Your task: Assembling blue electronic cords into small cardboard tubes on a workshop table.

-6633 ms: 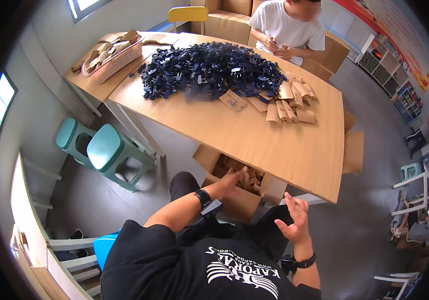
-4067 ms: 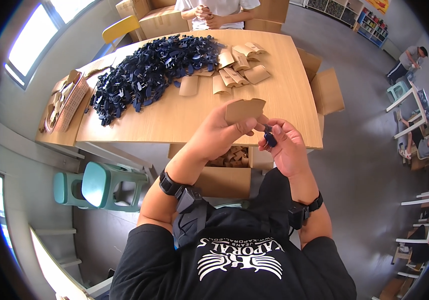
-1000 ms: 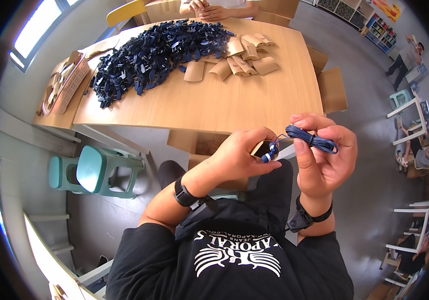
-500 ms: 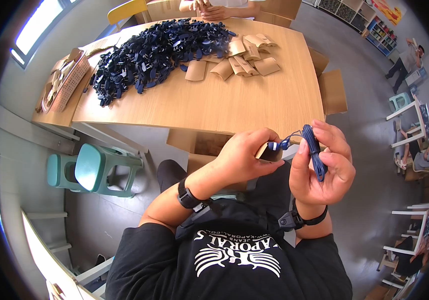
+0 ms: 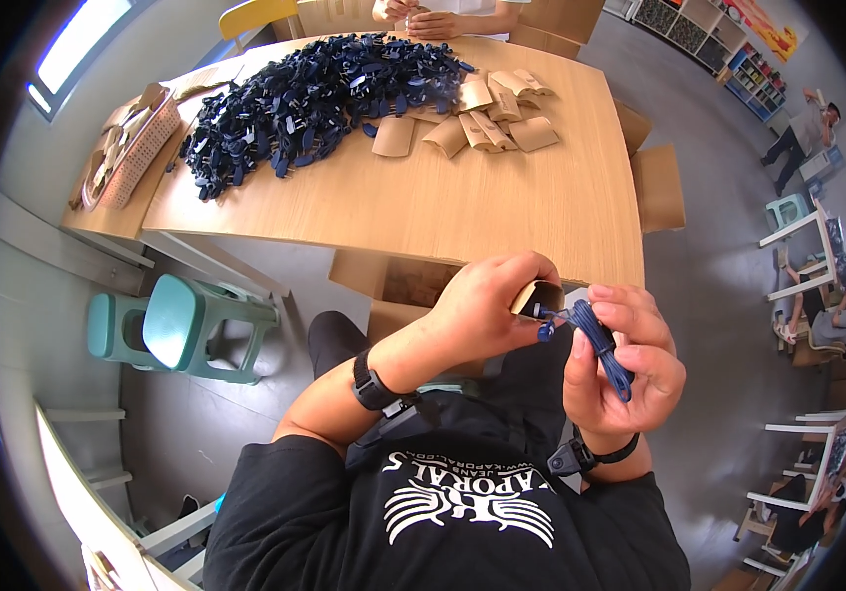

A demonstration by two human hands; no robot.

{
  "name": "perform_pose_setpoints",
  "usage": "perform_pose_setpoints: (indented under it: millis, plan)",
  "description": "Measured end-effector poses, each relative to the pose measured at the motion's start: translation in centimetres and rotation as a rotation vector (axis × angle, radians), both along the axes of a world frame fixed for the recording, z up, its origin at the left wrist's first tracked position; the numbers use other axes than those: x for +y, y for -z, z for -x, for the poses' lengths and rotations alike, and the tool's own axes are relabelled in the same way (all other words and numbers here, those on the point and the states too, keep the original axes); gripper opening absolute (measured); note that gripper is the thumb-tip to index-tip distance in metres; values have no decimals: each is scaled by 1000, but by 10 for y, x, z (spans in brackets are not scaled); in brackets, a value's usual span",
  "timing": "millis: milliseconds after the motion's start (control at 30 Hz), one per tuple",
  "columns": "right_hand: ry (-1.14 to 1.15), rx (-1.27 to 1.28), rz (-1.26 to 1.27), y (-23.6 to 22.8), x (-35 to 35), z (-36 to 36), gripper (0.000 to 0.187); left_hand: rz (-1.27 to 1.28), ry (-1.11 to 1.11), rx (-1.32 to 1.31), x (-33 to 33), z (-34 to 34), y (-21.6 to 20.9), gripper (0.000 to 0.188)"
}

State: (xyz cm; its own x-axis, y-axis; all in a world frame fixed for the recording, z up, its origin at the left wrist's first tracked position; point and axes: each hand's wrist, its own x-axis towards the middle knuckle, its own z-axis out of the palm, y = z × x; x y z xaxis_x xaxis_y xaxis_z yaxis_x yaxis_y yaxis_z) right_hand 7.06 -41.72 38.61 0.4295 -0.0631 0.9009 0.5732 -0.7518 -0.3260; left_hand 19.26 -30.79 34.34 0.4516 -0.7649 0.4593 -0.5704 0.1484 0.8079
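My left hand is wrapped round a small brown cardboard pillow box, whose open end faces right. A coiled bundle of dark blue earphones is pinched between the fingertips of my right hand. One small blue end of the earphones sits at the mouth of the box, and another hangs just outside it. Thin leads join these ends to the coil. How far the first end reaches inside cannot be made out.
On the wooden table lie a large heap of dark blue earphones and several brown pillow boxes. A basket of cardboard pieces stands at the left. Green stools are below it. Another person's hands are across the table.
My right hand has lowered and come closer to the box with the earphones. The box's mouth has turned up into view, and a small earphone end now lies at it.
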Motion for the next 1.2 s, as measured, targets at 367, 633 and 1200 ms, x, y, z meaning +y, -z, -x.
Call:
perform_pose_setpoints:
  millis: [367, 633, 1200]
  plan:
    - [-136, -53, -195, -11, -12, -7, 35, -2, 99, -111, 3, 3, -4, 33]
    - [-161, 8, -126, -11, -9, -4, 33, 24, 112, -51, 4, 2, -5, 35]
    - [-19, 503, 190, 1, -19, -38, 25, -80, 120, 67, -10, -37, 34, 37]
